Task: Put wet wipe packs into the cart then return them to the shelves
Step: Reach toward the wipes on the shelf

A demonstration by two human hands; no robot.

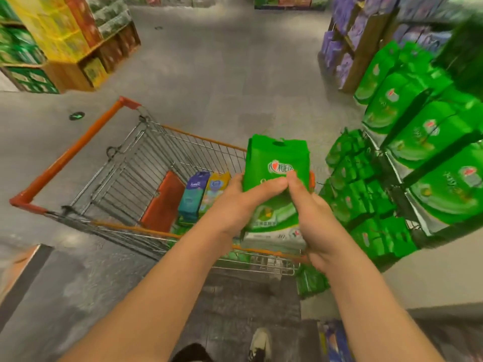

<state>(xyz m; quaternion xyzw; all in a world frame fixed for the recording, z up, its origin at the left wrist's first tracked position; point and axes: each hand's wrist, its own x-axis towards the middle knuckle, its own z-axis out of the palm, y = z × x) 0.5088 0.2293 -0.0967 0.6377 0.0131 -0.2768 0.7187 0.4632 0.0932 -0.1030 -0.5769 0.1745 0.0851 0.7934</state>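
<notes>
Wet wipe pack, green soft plastic with a carry-hole at its top and a white band at its base [274, 178], is held upright over the near right corner of the wire shopping cart with orange handle and rim [78, 150]. In the head view, the only one given, the pack is gripped from both sides: the left hand [243, 202] is wrapped round its left edge, fingers laid across the front, and the right hand [308, 205] is curled round its right edge, the fingertips of the two hands nearly meeting on the printed face.

Inside the cart, upright packs in teal-purple [193, 197] and yellow [217, 190] are seen beside an orange-red flap [164, 202], with more green packaging glimpsed low in the basket behind the forearms. To the right, dark shelves [428, 163] are stacked with many matching green packs [423, 137], close beside the cart.

Whether the held pack is on its way into the cart or back towards the shelves cannot be told. As goods lie in the basket, some loading is judged done; at least part of the return to the shelves appears to remain.
</notes>
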